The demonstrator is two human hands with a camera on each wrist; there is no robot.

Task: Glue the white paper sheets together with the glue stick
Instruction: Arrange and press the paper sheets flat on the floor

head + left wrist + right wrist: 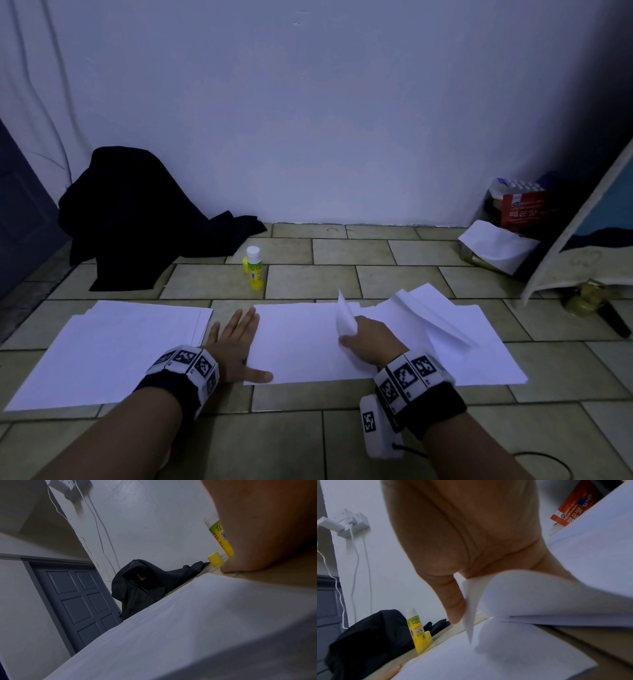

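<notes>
On the floor, the left hand (233, 346) lies flat, grip released, steadying the middle sheet (301, 346) while the right hand (368, 339) pinches a lifted sheet (345, 317); the uncapped glue stick (255, 268) stands beyond, likely needed next.

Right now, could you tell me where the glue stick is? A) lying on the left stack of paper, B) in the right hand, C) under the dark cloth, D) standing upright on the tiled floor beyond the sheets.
D: the glue stick stands upright on the tiled floor beyond the sheets, its yellow cap off beside it, neither hand touching it.
</notes>
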